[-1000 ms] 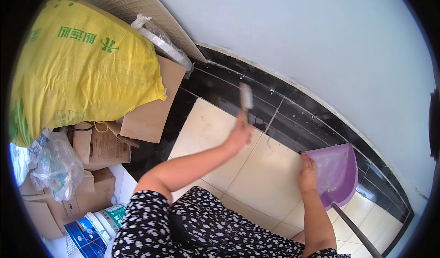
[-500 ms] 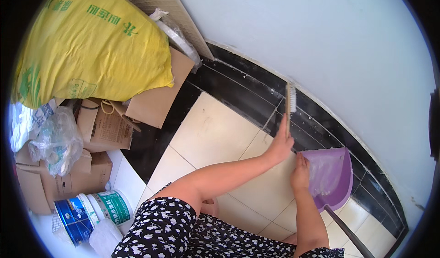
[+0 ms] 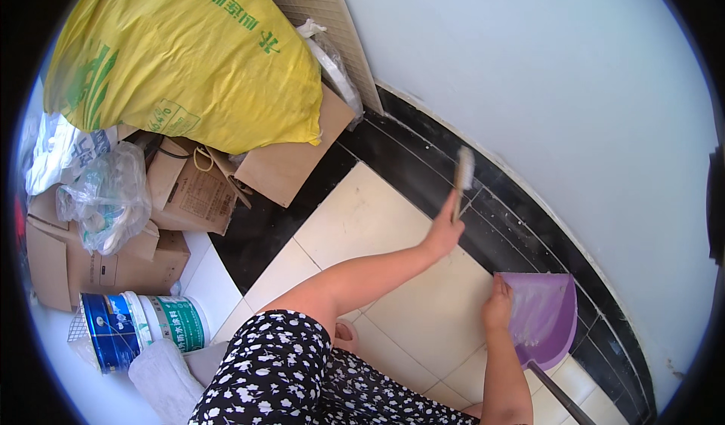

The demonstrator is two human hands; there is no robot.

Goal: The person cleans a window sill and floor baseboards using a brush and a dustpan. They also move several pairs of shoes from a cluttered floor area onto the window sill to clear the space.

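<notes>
From the head view, the person crouches over a pale tiled floor (image 3: 393,274) edged by a band of black tiles (image 3: 513,214) that runs along the foot of a light blue wall (image 3: 544,85). The left hand (image 3: 444,232), just right of the frame's centre, is closed around the handle of a small brush (image 3: 461,180); the brush rises from the fist toward the upper right, its long axis nearly upright in the frame, and its pale bristled head sits over the black band, close to the wall. The right hand (image 3: 498,309), lower and further right, grips the near edge of a purple dustpan (image 3: 542,315), fingers curled over the rim. The pan lies flat on the floor at the seam between pale and black tiles, and a dark handle runs from it toward the lower right corner. So the dustpan lies below and to the right of the brush head, with bare black tile between the two; the left hand is the nearer one to the brush head, the right the nearer one to the pan. Whether the bristles touch the floor I cannot tell. In the upper left, a bulging yellow sack (image 3: 181,55) rests on cardboard boxes (image 3: 189,191), and a blue and green bucket (image 3: 140,327) lies on its side at lower left.
</notes>
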